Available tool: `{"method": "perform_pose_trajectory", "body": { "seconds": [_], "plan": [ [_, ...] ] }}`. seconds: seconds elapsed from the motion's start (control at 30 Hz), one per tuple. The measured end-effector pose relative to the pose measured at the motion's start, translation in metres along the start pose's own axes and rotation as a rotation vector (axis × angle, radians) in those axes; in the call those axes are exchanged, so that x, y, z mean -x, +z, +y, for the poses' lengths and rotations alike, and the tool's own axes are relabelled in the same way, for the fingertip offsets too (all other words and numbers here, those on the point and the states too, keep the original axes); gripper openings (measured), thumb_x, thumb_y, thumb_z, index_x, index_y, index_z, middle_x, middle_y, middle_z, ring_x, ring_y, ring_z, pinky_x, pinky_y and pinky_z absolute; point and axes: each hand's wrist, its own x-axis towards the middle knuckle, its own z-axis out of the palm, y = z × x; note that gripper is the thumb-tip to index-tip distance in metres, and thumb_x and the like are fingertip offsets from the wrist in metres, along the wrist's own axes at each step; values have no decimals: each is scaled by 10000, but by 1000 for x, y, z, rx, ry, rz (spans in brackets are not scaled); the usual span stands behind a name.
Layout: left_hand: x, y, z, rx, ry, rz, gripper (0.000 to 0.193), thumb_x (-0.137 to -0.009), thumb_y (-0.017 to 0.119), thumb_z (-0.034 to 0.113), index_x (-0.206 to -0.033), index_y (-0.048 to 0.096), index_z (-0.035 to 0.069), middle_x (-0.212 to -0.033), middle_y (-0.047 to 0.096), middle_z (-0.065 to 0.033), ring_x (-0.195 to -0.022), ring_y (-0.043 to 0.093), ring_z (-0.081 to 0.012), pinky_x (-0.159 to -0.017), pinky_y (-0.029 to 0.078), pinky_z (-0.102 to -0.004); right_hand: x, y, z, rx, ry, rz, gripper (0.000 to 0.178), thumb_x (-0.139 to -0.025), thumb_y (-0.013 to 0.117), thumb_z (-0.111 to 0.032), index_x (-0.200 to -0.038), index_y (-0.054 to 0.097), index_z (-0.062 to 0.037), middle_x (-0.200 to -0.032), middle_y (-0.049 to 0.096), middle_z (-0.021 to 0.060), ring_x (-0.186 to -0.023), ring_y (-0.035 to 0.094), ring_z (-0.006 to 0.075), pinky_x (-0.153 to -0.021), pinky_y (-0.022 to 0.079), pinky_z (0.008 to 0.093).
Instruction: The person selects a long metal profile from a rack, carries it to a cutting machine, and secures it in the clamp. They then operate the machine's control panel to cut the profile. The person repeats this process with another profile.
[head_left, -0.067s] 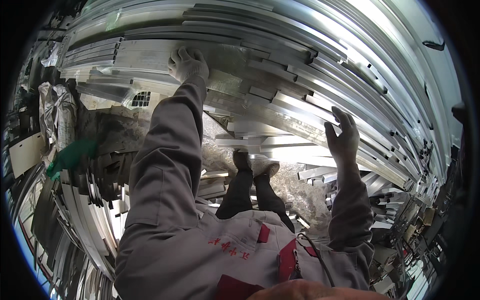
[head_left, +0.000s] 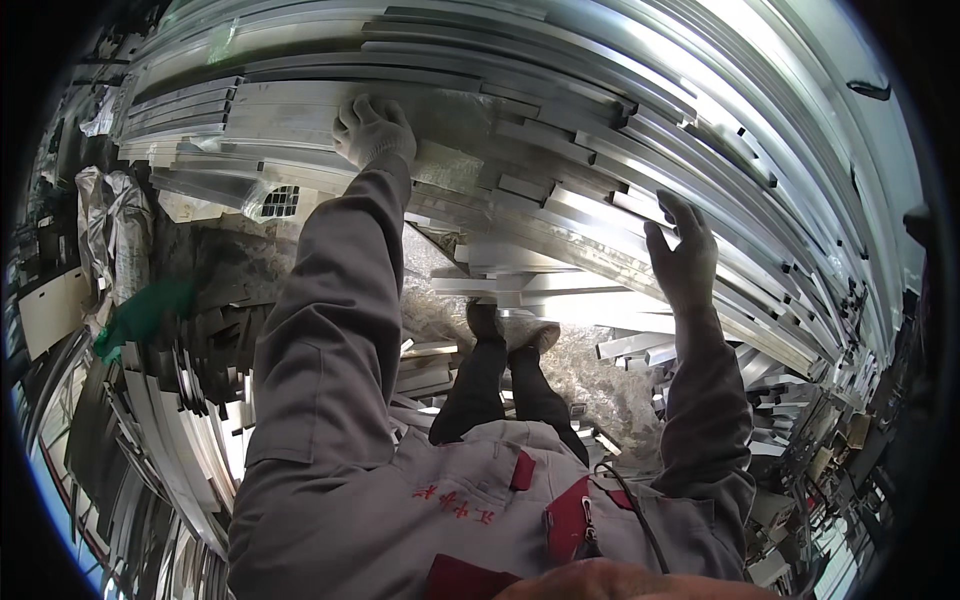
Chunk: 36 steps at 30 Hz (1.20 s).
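Observation:
My left hand [head_left: 374, 132], in a pale work glove, rests on a wide flat metal profile [head_left: 285, 108] in the stack. Its fingers are apart and slightly bent, lying on the surface rather than wrapped round it. My right hand [head_left: 685, 258], also gloved, is raised over the long silvery metal profiles [head_left: 600, 215] on the right. Thumb and fingers stand apart there, with nothing between them. Clear plastic film [head_left: 448, 165] covers part of the profiles just right of my left hand.
Long profiles with uneven ends fill the far side and curve round to the right. Shorter bars [head_left: 560, 282] lie close to my feet. Thin strips [head_left: 165, 430] stand at the left, near a green cloth-like piece [head_left: 150, 312] and crumpled grey wrapping [head_left: 115, 225].
My right hand has shifted slightly up and away from me. The left hand stays on the flat profile, almost unmoved.

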Motion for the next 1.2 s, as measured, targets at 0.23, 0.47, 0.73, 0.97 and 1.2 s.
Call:
{"method": "perform_pose_trajectory", "body": {
  "seconds": [0.23,0.47,0.73,0.97,1.2],
  "plan": [
    [-2,1,4,13,4,21,496,-1094,606,443,-1501,561,163,-1640,515,-117,-1504,453,-412,-1238,381,-579,-211,131,-34,199,-213,-90,448,-975,798,-326,-1401,764,-191,-1345,772,140,-1304,720,378,-1072,603,519],
    [-8,-19,9,58,-16,-40,580,-967,719,347,-1499,558,179,-1615,483,-104,-1488,423,-416,-1253,335,-579,-268,214,-65,572,-273,-373,265,-960,801,-336,-1184,802,-195,-1248,791,84,-1191,769,319,-974,640,483],
    [-15,-27,14,120,-31,-40,526,-959,736,272,-1447,580,153,-1560,530,-127,-1429,480,-430,-1208,381,-585,-294,214,-57,328,-306,-356,126,-992,748,-259,-1072,745,-162,-1049,782,101,-1009,798,355,-843,641,530],
    [-14,-20,10,131,-15,-85,639,-910,764,282,-1491,540,140,-1585,499,-137,-1458,444,-444,-1221,344,-627,-349,166,-61,77,-254,-254,194,-1019,698,-247,-1151,638,-118,-1056,783,145,-1019,782,408,-842,622,553],
    [-13,-15,7,84,-4,-128,719,-902,768,309,-1545,499,132,-1621,470,-159,-1505,407,-471,-1241,307,-641,-348,185,-87,250,-120,-723,316,-932,760,-287,-1159,749,-68,-1111,811,209,-1069,785,427,-924,622,528]
  ]
}}
